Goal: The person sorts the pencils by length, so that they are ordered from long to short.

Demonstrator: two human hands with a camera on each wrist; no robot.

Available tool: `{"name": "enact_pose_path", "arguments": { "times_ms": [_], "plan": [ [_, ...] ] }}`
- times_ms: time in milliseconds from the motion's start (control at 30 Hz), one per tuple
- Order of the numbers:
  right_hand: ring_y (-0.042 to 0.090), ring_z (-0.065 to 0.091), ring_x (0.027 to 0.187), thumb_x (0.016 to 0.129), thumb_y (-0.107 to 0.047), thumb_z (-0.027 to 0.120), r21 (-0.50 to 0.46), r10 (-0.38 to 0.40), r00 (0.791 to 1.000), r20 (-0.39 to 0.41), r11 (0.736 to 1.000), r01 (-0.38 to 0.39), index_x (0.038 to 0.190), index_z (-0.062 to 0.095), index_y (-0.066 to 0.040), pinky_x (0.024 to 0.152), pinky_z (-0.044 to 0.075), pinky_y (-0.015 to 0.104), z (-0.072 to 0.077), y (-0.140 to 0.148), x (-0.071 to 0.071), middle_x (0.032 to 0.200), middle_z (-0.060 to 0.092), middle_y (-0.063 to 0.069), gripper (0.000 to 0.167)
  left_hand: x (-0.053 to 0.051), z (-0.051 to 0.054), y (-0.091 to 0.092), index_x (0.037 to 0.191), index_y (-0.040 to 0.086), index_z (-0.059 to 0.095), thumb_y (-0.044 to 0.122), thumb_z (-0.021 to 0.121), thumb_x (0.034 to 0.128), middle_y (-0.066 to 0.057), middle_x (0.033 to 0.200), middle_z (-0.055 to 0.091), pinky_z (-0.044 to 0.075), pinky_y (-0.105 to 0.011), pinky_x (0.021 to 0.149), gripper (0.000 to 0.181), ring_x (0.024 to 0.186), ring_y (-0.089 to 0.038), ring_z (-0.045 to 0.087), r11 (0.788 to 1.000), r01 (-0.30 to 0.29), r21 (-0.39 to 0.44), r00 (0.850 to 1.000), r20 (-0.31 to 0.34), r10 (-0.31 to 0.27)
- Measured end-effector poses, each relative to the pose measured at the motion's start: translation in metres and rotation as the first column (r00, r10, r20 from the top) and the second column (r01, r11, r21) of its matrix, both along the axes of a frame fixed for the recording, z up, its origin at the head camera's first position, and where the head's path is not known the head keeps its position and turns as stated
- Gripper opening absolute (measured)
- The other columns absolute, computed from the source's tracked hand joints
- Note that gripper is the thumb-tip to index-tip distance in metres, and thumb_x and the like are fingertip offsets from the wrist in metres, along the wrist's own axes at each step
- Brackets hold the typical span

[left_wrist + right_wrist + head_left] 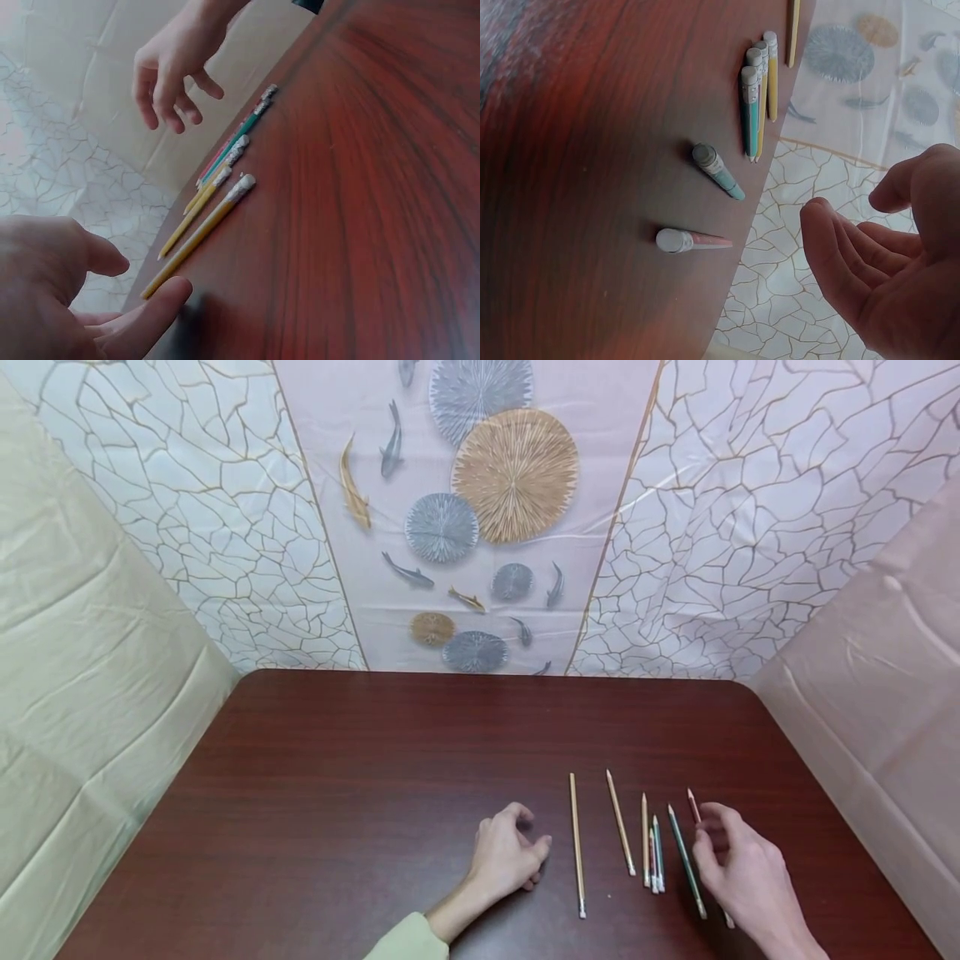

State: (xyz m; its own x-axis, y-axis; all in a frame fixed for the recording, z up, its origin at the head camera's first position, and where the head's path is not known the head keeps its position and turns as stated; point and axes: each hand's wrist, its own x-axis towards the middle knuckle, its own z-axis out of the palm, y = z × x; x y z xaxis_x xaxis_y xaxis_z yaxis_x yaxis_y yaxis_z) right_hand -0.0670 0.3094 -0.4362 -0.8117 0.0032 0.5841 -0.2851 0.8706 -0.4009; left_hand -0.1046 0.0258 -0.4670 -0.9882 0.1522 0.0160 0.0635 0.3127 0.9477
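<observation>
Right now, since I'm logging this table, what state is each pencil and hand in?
Left hand: loosely curled, empty
Right hand: loosely curled, empty
Longest yellow pencil: lying, looks unsharpened
Neighbouring yellow pencil: lying, sharpened
Three clustered pencils: lying, sharpened
Dark green pencil: lying, sharpened
Rightmost red pencil: lying, sharpened, ungripped

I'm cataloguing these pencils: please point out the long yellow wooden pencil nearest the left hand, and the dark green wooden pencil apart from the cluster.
Long yellow wooden pencil point(577, 846): head view, middle of its shaft.
Dark green wooden pencil point(686, 860): head view, middle of its shaft.
</observation>
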Motion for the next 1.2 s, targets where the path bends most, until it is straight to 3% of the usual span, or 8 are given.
{"name": "enact_pose_path", "arguments": {
  "times_ms": [500, 733, 1200],
  "plan": [
    [0.001, 0.060, 0.066, 0.075, 0.007, 0.068, -0.006, -0.024, 0.999, 0.021, 1.000, 0.024, 0.111, 0.062, 0.003, 0.054, 0.044, 0.010, 0.000, 0.005, 0.003, 0.084, 0.070, 0.009, 0.037, -0.005, 0.002, 0.029, 0.105, 0.000, 0.059, 0.012, 0.080, 0.0782, 0.012, 0.042, 0.053, 0.048, -0.022, 0.043, 0.036, 0.030, -0.006, 0.052, 0.997, -0.021, -0.071, 1.000, 0.020, 0.022],
    [0.000, 0.059, 0.064, 0.075, 0.006, 0.067, 0.000, -0.039, 0.999, 0.020, 0.999, 0.039, 0.111, 0.062, 0.003, 0.054, 0.044, 0.011, 0.000, 0.008, 0.005, 0.083, 0.070, 0.009, 0.037, -0.004, 0.001, 0.036, 0.103, 0.004, 0.058, 0.016, 0.082, 0.0756, 0.015, 0.040, 0.051, 0.052, -0.023, 0.071, 0.038, 0.030, -0.002, 0.050, 0.986, -0.036, -0.165, 0.999, -0.020, 0.034],
    [0.000, 0.057, 0.061, 0.075, 0.006, 0.067, 0.024, -0.061, 0.998, 0.010, 0.998, 0.061, 0.111, 0.061, 0.003, 0.053, 0.042, 0.014, -0.001, 0.011, 0.005, 0.082, 0.070, 0.010, 0.036, -0.005, 0.000, 0.045, 0.104, 0.006, 0.059, 0.017, 0.087, 0.0689, 0.018, 0.040, 0.048, 0.053, -0.030, 0.068, 0.046, 0.032, 0.002, 0.046, 0.963, -0.071, -0.261, 0.996, -0.069, 0.055]
  ]
}}
